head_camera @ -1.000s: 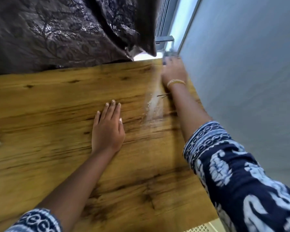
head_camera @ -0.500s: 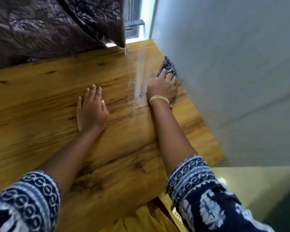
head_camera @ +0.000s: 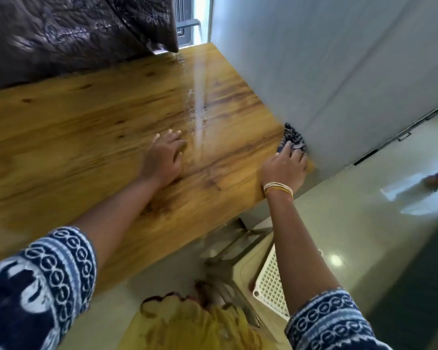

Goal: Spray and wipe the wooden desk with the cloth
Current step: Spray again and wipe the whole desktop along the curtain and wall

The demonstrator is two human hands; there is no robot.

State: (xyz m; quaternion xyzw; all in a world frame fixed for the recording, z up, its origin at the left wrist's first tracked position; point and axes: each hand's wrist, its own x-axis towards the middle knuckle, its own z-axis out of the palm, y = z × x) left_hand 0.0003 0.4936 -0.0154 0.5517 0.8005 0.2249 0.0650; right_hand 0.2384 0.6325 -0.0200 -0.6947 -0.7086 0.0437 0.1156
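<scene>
A: Right hand (head_camera: pixel 285 170) — pressing flat on the dark patterned cloth (head_camera: pixel 291 138)?

B: Laid palm-down over the near end of it, fingers spread across the fabric rather than curled round it. Pinning, not clutching; an open grip, by the look of it (thumb side hidden, so cannot tell whether a fold is pinched beneath).

A: And the cloth itself, relative to that grip?

B: Poking out ahead of the fingertips, bunched against the grey wall (head_camera: pixel 326 72). Sitting on the wooden table (head_camera: pixel 86 127) at its right edge, close to the near corner. Mostly beyond the hand, partly under it.

A: Left hand (head_camera: pixel 163 159)?

B: Flat on the table too, released, holding nothing. Fingers together and pointing away, somewhat blurred. Well apart from the cloth, towards the middle of the board.

A: Between the two hands?

B: A pale wet streak (head_camera: pixel 199 107) running lengthwise along the wood, with small droplets beside it (shiny, catching window light).

A: Anything else?

B: Stacked bangles (head_camera: pixel 278 188) at the right wrist, blue-and-white printed sleeves (head_camera: pixel 326 322) on both arms, a dark glossy curtain (head_camera: pixel 74 34) hanging over the far edge of the table, glossy floor (head_camera: pixel 364 223) below on the right.
</scene>
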